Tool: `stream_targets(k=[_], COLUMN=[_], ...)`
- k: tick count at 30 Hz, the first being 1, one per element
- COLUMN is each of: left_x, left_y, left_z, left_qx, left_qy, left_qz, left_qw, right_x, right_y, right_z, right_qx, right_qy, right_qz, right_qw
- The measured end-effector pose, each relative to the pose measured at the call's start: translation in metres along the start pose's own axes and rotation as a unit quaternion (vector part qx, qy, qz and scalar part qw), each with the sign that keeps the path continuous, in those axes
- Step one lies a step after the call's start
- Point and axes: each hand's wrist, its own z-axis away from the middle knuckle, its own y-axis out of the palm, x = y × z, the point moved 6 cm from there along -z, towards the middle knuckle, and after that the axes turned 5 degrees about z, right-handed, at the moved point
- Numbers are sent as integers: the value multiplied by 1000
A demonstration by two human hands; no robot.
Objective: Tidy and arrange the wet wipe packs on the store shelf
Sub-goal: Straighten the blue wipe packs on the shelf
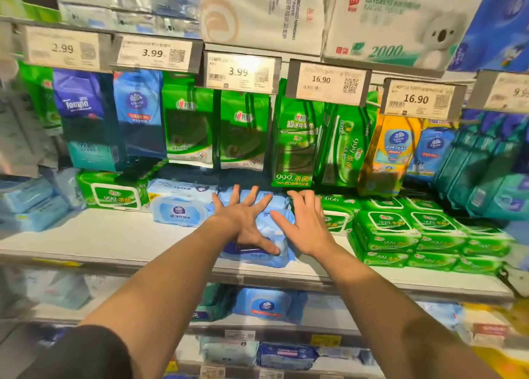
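Both hands spread flat over a blue wet wipe pack on the white store shelf.

The left hand [246,221] lies with fingers splayed on the soft, crinkly blue pack [269,247], thumb on its front; the right hand [306,224] rests open against its right side. The pack sits near the front edge of the shelf [114,238]. Just right stand stacked glossy green packs [400,235] with white oval lids; behind hang flat green pouches [243,129] under price tags [240,70].

head view, facing shelf [120,235], close
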Motion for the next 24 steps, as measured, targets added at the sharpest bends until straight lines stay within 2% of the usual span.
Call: stream_targets(k=[6, 8, 12, 21, 24], left_x=[-1, 1, 12, 39, 49], left_y=[2, 2, -5, -9, -15], left_z=[5, 11, 22, 39, 44], left_qx=[-43, -58, -72, -81, -113], left_qy=[5, 19, 103, 125, 106], left_qz=[7, -3, -12, -9, 36], left_qw=[999, 998, 992, 989, 987], right_x=[0, 1, 1, -4, -3], right_y=[19, 19, 17, 14, 2], right_z=[12, 13, 6, 10, 10], right_qx=[111, 124, 147, 107, 91], right_qy=[13, -8, -27, 38, 34], right_qz=[-138, -132, -98, -112, -145], right_qw=[984, 983, 984, 987, 985])
